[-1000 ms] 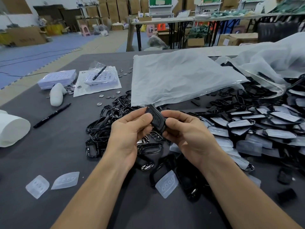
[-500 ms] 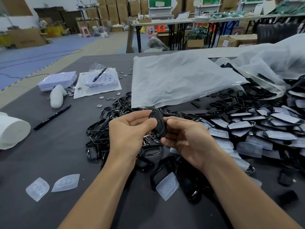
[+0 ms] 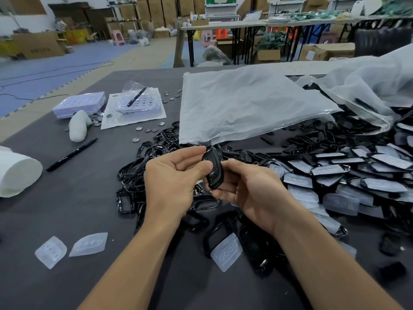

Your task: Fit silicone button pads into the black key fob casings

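Observation:
A black key fob casing (image 3: 214, 168) is held upright above the table between both hands. My left hand (image 3: 172, 182) pinches its top and left edge with thumb and fingertips. My right hand (image 3: 252, 191) grips its lower right side from below. Whether a pad sits inside it is hidden. Loose translucent silicone pads lie on the dark table: one (image 3: 226, 251) near my right forearm, two (image 3: 51, 251) (image 3: 89, 244) at the lower left. A heap of empty black casings (image 3: 143, 173) lies under my hands.
Casings with pads fitted (image 3: 348, 173) are piled on the right. A large plastic bag (image 3: 241, 104) lies behind my hands. A black marker (image 3: 71, 154), coin cells (image 3: 147, 130), white trays (image 3: 80, 104) and a white roll (image 3: 15, 173) occupy the left side.
The casing has turned from tilted to nearly upright and edge-on between my hands. My left fingers have shifted up to its top; both hands stay in place.

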{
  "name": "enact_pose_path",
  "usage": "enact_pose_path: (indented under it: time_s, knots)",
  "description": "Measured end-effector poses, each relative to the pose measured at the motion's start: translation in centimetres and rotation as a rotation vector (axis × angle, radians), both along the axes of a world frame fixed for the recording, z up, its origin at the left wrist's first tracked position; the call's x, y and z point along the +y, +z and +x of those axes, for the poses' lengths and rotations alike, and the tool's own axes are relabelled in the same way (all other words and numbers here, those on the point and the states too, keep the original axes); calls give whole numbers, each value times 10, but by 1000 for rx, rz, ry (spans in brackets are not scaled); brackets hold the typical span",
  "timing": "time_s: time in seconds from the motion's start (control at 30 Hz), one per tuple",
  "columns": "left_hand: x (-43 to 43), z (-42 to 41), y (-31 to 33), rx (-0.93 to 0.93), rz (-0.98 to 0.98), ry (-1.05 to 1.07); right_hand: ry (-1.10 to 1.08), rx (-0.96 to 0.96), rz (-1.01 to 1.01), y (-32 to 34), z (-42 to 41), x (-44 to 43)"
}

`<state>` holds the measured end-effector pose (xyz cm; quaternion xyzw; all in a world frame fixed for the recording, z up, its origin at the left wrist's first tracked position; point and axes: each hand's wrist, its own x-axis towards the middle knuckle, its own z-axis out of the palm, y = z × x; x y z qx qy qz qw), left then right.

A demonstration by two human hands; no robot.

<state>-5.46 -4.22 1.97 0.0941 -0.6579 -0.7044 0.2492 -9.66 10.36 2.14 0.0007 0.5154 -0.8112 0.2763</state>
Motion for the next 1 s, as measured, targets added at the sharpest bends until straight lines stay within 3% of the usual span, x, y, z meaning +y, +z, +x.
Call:
enact_pose_path:
  time_s: [0.33,0.6,0.73,0.83,1.0]
  knots:
    - [4,3,2,-31,-287,183,37,133,57,-1,4,-1]
    - [1,-1,5,-12,70,-6,-81,24,-69,-1,3,-3]
    - [-2,-1,9,-19,240,-57,-71,54,-39,-2,3,-3]
    - [-7,-1,10,-35,256,-51,-58,104,-34,-2,3,-1]
    - [-6,1,9,-58,123,-97,51,90,-54,-1,5,1]
